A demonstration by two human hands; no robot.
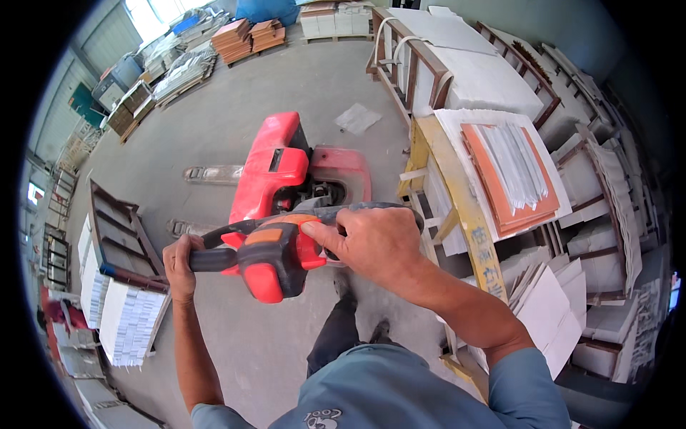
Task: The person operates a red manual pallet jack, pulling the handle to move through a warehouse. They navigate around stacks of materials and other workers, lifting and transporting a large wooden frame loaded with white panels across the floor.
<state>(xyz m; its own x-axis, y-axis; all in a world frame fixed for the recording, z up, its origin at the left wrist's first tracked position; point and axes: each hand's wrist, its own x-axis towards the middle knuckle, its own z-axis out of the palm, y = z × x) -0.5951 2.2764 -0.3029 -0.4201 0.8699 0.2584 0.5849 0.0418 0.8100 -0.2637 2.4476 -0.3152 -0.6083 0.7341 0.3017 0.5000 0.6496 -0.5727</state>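
In front of me stands a red electric pallet truck (268, 171), its two metal forks (214, 174) pointing away to the left. The black and red control handle (275, 259) of the truck reaches back toward my body. My left hand (181, 263) is wrapped round the black grip at the handle's left end. On the handle's right side my right hand (375, 239) is closed round the grip, its thumb lying on a red control by the middle. The fingers of the right hand are mostly hidden behind the handle.
To the right, a yellow frame (457, 207) stands close by, with orange boards (511, 179) and white stacked sheets beside it. A brown metal rack with white stacks (132, 314) is at the left. Clear plastic sheet (358, 119) lies on the grey floor. Loaded pallets (246, 39) line the far side.
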